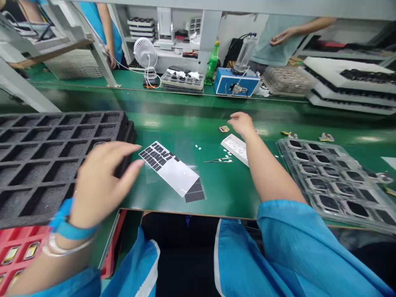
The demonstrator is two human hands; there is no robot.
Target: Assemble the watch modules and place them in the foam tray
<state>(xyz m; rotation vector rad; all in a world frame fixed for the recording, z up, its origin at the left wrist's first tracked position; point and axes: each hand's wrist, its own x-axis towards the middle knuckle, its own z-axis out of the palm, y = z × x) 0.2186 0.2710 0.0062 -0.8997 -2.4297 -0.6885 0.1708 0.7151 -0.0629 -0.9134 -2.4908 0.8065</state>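
Note:
My left hand (103,177), slightly blurred, is raised beside the black foam tray (66,155). Its thumb and fingers are spread, and I see nothing between them. Just right of its fingertips lies a white sheet with black adhesive pieces (177,175). My right hand (242,123) hovers over the green bench with fingers loosely bent and slightly apart; nothing shows in them. Left of it rests a small square watch-like module (224,129). Under my right wrist sits a narrow white box (227,141) holding small white pieces. Tweezers (213,160) lie near the box.
On the right stands a clear tray (286,165) of square dark-faced parts. A red tray (40,232) with modules is at lower left. Across the bench are a white fan (144,53), a green bottle (213,64), a blue device (233,84) and two people.

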